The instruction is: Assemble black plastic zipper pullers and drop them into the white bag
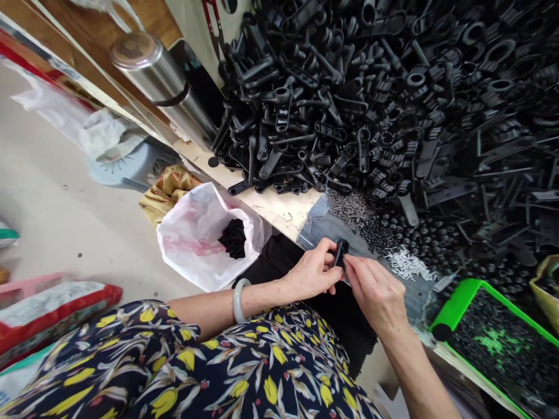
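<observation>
Between the thumb and fingers of my left hand [309, 272] is a small black plastic handle [339, 254], held at the near edge of the table. My right hand [376, 291] is closed in a pinch against the handle's right side. Whatever its fingertips hold, if anything, is hidden. Just beyond the hands lie small silver pins [408, 265], round black pieces [404, 233] and tiny grey metal bits [349, 209]. A large heap of black plastic handles [301, 110] rises behind them.
Left of the hands stands an open white sack [187, 233] with black pieces inside. A steel thermos [152, 73] stands at the table's left. At right is a green-rimmed tray [469, 288] of small black parts, beside a yellow container [544, 285]. More black parts [493, 116] cover the far right.
</observation>
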`<state>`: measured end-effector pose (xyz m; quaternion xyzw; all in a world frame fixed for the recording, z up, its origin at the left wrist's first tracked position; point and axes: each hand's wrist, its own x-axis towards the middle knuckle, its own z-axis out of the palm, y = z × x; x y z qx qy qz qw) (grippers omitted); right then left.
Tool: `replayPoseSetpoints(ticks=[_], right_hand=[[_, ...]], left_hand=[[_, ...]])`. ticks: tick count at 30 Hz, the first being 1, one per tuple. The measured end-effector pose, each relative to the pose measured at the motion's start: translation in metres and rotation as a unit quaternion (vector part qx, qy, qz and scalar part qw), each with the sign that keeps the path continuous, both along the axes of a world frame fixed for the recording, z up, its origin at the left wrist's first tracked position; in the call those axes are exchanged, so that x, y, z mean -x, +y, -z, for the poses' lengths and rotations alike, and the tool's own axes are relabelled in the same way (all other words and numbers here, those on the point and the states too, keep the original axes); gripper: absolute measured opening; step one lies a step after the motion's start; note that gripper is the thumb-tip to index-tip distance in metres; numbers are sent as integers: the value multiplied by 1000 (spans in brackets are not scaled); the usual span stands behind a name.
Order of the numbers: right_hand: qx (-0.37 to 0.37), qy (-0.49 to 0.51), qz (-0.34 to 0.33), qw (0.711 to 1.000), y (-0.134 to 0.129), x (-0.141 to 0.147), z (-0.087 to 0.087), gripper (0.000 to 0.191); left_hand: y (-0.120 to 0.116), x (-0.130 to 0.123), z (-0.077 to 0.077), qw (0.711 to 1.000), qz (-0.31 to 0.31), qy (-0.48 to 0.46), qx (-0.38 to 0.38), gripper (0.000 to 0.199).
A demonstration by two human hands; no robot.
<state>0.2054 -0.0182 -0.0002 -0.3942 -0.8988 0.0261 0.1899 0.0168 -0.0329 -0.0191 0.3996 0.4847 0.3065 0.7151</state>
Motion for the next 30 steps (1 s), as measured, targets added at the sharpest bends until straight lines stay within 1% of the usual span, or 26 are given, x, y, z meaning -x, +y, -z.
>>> replayPoseSetpoints(ticks=[8,12,17,20,24,27,30], right_hand=[[9,-56,-5,998,4,-1,1,15],[-9,-81,-10,997,5,3,1,17],[-33,-154,21,987,1,14,-4,20],[-32,-195,34,980,-6,18,-6,22],[-35,-198,28,979,-23,24,-7,35],[-6,-198,38,979,-33,27,-10,46],[56,-178,40,982,-33,22,-14,51]], left_hand=[[2,-1,0,1000,4,13,-7,34],[4,-1,-2,1000,2,10,-7,34],[6,1,-2,1000,7,1,-12,36],[8,2,0,999,-1,-32,0,37],[10,4,3,994,-13,-102,33,35],[10,6,4,992,0,-125,28,34],[9,9,4,989,0,-141,36,37]])
